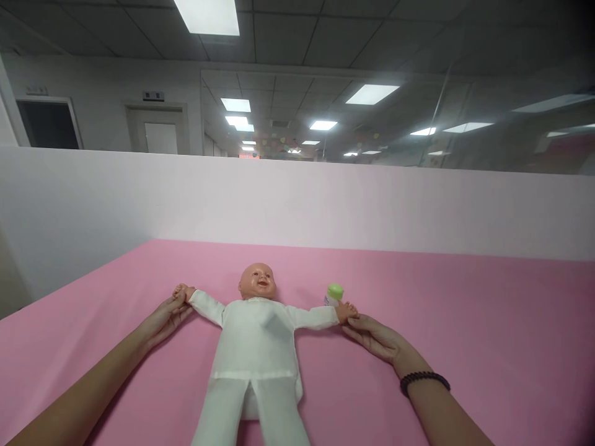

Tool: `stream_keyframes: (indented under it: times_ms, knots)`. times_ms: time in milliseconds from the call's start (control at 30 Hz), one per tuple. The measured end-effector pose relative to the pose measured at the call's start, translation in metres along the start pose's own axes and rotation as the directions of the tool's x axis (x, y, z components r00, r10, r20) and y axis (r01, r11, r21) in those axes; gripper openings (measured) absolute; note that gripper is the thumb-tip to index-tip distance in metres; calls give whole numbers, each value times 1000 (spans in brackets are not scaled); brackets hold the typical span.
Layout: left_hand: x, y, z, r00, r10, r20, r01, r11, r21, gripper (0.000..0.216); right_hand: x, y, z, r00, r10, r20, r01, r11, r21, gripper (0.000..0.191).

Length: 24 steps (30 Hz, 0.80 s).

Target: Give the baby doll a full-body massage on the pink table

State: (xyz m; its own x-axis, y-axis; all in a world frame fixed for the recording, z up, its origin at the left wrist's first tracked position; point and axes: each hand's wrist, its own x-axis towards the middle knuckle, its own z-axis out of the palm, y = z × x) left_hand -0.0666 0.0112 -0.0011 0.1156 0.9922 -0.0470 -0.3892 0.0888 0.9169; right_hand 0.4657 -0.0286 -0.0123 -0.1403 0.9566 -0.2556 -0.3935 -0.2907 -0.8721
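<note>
A baby doll (260,341) in a white long-sleeved top and white trousers lies on its back on the pink mat (441,310), head away from me and both arms stretched sideways. With my left hand (166,319) I grip the doll's hand at the left of the view. On the other side, my right hand (375,337), below a dark beaded bracelet, pinches the doll's other hand between thumb and fingers. Just behind that doll hand stands a small bottle with a green lid (335,291), its lower part partly hidden by the doll's sleeve.
A low white wall (297,201) borders the mat at the back and left. Beyond it are a door (160,130), a large glass pane and ceiling lights (209,15).
</note>
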Motion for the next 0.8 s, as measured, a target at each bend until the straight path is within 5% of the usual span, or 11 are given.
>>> stream_keyframes:
  times_ms: [267, 500, 800]
  knots:
    - [7, -5, -2, 999, 7, -39, -10, 996, -85, 29, 2, 2, -2, 1000, 5, 19, -4, 999, -33, 34]
    - [8, -10, -5, 997, 70, -8, -70, 998, -1, 19, 1, 2, 0, 998, -36, 58, 38, 999, -35, 35]
    - [-14, -5, 35, 949, 286, -132, -248, 937, 247, 50, -9, -11, 58, 941, -335, 46, 339, 932, -132, 58]
